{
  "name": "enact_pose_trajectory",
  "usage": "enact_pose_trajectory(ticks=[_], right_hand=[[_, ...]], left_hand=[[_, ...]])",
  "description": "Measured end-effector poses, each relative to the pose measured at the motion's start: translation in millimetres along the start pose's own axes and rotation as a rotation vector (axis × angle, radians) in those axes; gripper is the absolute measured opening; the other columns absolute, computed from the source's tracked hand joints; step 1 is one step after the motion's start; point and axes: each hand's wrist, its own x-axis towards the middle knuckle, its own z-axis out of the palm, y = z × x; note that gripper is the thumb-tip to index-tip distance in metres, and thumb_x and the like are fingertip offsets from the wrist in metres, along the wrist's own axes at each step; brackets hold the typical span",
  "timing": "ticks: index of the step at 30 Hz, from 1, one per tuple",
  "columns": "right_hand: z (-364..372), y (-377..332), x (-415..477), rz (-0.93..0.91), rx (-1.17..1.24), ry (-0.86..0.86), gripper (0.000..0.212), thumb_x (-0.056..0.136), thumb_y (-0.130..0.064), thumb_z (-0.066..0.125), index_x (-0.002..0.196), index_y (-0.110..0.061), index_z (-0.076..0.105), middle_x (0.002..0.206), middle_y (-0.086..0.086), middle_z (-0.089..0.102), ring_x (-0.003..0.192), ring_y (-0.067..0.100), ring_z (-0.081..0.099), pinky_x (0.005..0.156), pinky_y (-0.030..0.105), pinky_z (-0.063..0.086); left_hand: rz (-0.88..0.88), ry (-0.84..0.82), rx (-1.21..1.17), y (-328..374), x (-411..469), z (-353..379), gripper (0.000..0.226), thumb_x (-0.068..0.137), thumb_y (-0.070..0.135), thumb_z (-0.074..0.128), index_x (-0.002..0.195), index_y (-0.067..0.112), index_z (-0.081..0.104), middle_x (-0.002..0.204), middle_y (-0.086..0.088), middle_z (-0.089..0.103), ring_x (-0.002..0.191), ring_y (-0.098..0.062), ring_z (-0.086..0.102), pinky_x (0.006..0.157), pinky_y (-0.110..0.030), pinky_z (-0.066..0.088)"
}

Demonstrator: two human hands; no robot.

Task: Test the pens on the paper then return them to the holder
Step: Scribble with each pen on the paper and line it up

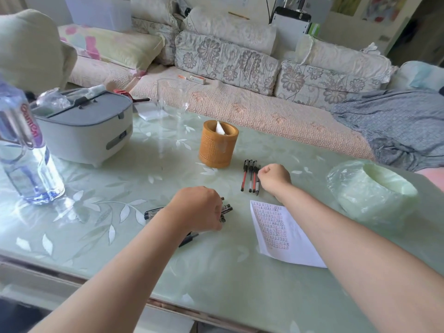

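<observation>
- Paper [280,233] lies toward the table's [216,272] near edge.
- Left hand [198,209] curls round a pen bundle [225,210].
- Right hand [274,177], clenched, touches the pen row [249,175].
- Holder [218,144] stands mid-table.

Black pens [225,209] bunched under left hand [197,209]; three pens [250,175] left of right hand [274,177]; bamboo holder [218,144] beyond; scribbled paper [281,234] nearer.

A home living room is shown. A sofa [240,102] with floral cushions [225,61] is seen at 12 o'clock, a blanket [396,126] at 2 o'clock. The glass-topped table [120,188] is laid with a leaf-patterned cover, and a cooker [84,133] and bottle [26,152] are set at 10 o'clock.
</observation>
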Motion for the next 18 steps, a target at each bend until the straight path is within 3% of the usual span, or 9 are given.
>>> enact_pose_trajectory(ticks=[3, 6, 9, 11, 13, 18], right_hand=[[0.4, -1.2, -19.0, -0.132, -0.001, -0.002, 0.020, 0.087, -0.014, 0.052, 0.086, -0.023, 0.069, 0.090, -0.003, 0.069, 0.087, 0.019, 0.062, 0.072, 0.024, 0.043], [1.0, -5.5, -53.8, -0.382, -0.005, -0.046, 0.016, 0.082, -0.016, 0.056, 0.081, -0.029, 0.066, 0.090, -0.011, 0.065, 0.078, 0.006, 0.058, 0.071, 0.024, 0.045], [-0.1, -12.0, -96.0, -0.594, -0.065, -0.233, 0.013, 0.082, -0.021, 0.064, 0.083, -0.032, 0.069, 0.088, -0.016, 0.065, 0.068, -0.006, 0.052, 0.066, 0.015, 0.039], [1.7, -13.0, -116.5, -0.716, -0.168, -0.290, 0.014, 0.079, -0.024, 0.066, 0.088, -0.033, 0.071, 0.090, -0.016, 0.066, 0.072, -0.005, 0.051, 0.068, 0.016, 0.040], [5.3, -11.8, -127.3, -0.833, -0.281, -0.286, 0.016, 0.077, -0.029, 0.068, 0.092, -0.031, 0.071, 0.094, -0.013, 0.066, 0.086, 0.004, 0.053, 0.075, 0.025, 0.045], [6.1, -9.1, -135.4, -0.919, -0.373, -0.345, 0.015, 0.085, -0.036, 0.067, 0.099, -0.029, 0.072, 0.101, -0.008, 0.064, 0.104, 0.014, 0.051, 0.082, 0.035, 0.046]], left_hand=[[-0.008, 0.002, 0.002, 1.6, -2.4, -1.3, 0.016, 0.072, 0.041, 0.066, 0.080, 0.027, 0.067, 0.083, 0.008, 0.068, 0.082, -0.016, 0.061, 0.061, -0.022, 0.043], [-0.013, -0.013, -0.001, 1.2, -7.7, -3.1, 0.019, 0.071, 0.044, 0.068, 0.082, 0.029, 0.069, 0.083, 0.010, 0.069, 0.083, -0.014, 0.061, 0.066, -0.024, 0.048], [-0.005, -0.044, 0.023, 1.2, -18.4, -7.7, 0.023, 0.069, 0.049, 0.072, 0.087, 0.034, 0.071, 0.085, 0.015, 0.069, 0.082, -0.008, 0.059, 0.061, -0.022, 0.042], [-0.007, -0.057, 0.054, 1.0, -28.0, -10.4, 0.026, 0.068, 0.051, 0.073, 0.090, 0.037, 0.072, 0.088, 0.017, 0.069, 0.081, -0.006, 0.057, 0.059, -0.022, 0.036], [-0.017, -0.063, 0.068, -1.2, -37.6, -12.7, 0.026, 0.066, 0.051, 0.074, 0.089, 0.037, 0.071, 0.089, 0.018, 0.069, 0.079, -0.006, 0.055, 0.058, -0.022, 0.035], [-0.032, -0.079, 0.058, -3.9, -51.7, -17.3, 0.025, 0.066, 0.051, 0.074, 0.086, 0.038, 0.070, 0.088, 0.017, 0.070, 0.087, -0.007, 0.061, 0.063, -0.023, 0.040]])
